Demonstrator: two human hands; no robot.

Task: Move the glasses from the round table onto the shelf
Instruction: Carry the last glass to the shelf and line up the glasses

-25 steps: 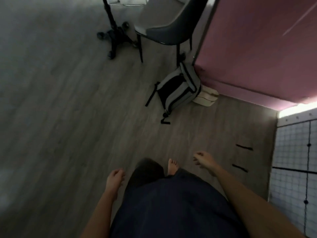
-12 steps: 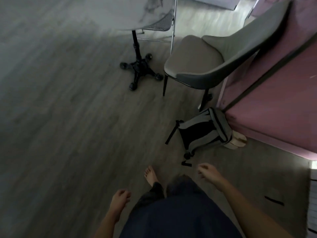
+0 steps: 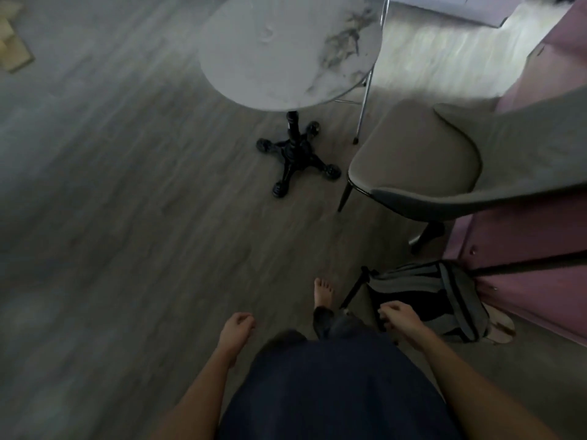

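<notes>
The round marble table (image 3: 254,74) stands at the top centre on a black four-footed base (image 3: 297,157). A faint small shape (image 3: 266,33) lies on its top, too blurred to tell whether it is the glasses. No shelf is in view. My left hand (image 3: 236,327) hangs low at the bottom centre with its fingers loosely curled and nothing in it. My right hand (image 3: 397,317) hangs to the right, curled into a loose fist, also holding nothing. Both hands are well short of the table.
A grey upholstered chair (image 3: 422,160) stands right of the table, with a metal chair leg (image 3: 368,81) behind it. A grey and black backpack (image 3: 444,290) lies on the floor by my right hand, against a pink cabinet (image 3: 524,236). My bare foot (image 3: 323,292) is on the wooden floor.
The view has swung up and forward: the round table top has come into sight and the chair and backpack have slid down and right. Both hands stay hanging and hold nothing.
</notes>
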